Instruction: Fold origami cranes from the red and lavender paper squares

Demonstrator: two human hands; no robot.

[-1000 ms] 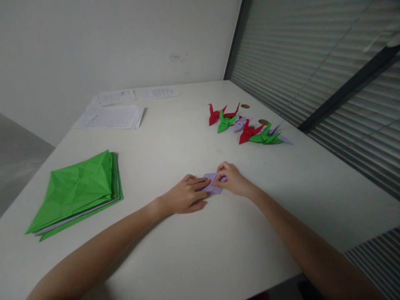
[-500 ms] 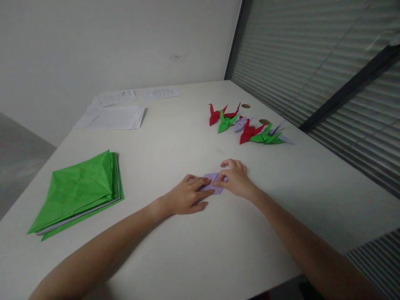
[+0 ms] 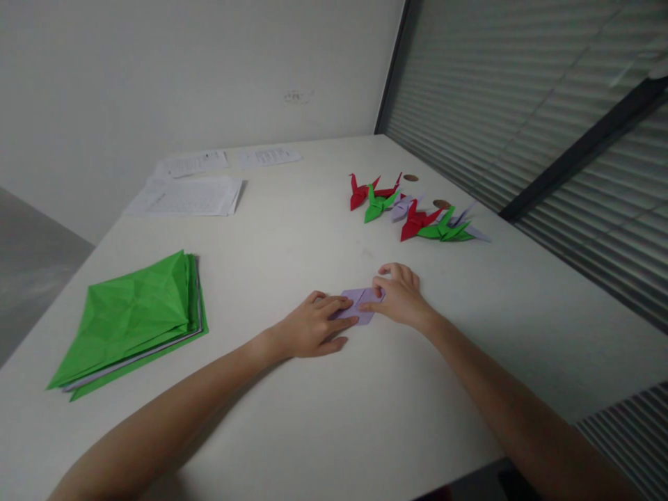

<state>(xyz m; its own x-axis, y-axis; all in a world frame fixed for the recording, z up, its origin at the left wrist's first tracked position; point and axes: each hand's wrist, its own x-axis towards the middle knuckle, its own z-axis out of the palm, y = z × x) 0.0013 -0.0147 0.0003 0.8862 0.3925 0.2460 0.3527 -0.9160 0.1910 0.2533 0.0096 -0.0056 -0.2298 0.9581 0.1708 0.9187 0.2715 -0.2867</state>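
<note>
A small folded piece of purple origami paper (image 3: 358,298) lies on the white table between my two hands. My left hand (image 3: 316,325) rests flat on its left part, fingers stretched out and apart, pressing it to the tabletop. At the paper's right end, my right hand (image 3: 399,296) is closed, with thumb and index finger on the edge and the other fingers curled above. Part of the paper is hidden under the fingers of both hands.
Several folded paper cranes stand at the back right, among them a red crane (image 3: 417,221) and a green crane (image 3: 376,204). A stack of green paper (image 3: 136,299) lies at left. Printed sheets (image 3: 191,196) lie behind it. Window blinds (image 3: 522,104) border the table's right side.
My right hand has shifted slightly right and away along the purple paper, and more of the paper's right part shows. My left hand has stayed in place.
</note>
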